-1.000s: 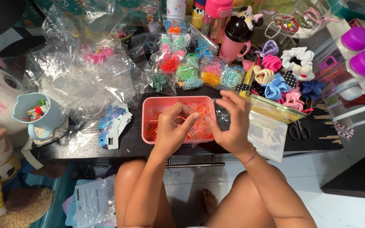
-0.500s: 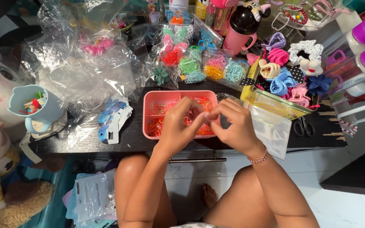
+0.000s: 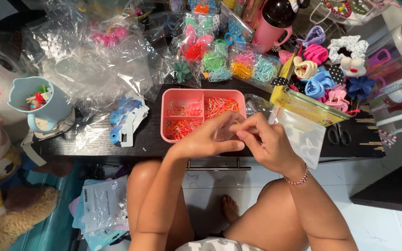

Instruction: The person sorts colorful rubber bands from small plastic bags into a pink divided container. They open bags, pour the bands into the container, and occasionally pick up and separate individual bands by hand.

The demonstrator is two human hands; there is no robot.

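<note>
Both hands pinched on small clear bag (image 3: 226, 132), held between left hand (image 3: 205, 142) and right hand (image 3: 266, 146). Pink tray (image 3: 164, 118) sits just beyond on table (image 3: 94, 139), left hand nearer.

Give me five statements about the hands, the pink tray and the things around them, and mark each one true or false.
1. Both hands, left hand and right hand, pinch one small clear plastic bag between them. True.
2. The pink divided plastic tray holds no rubber bands. False: its compartments hold small orange and pink elastic bands.
3. A light blue plastic mug stands to the left of the tray. True.
4. The right wrist is bare. False: it wears a red and white beaded bracelet.
5. The small black scissors lie inside the tray. False: they lie on the dark wooden table, to the right, beyond the yellow tin.
</note>
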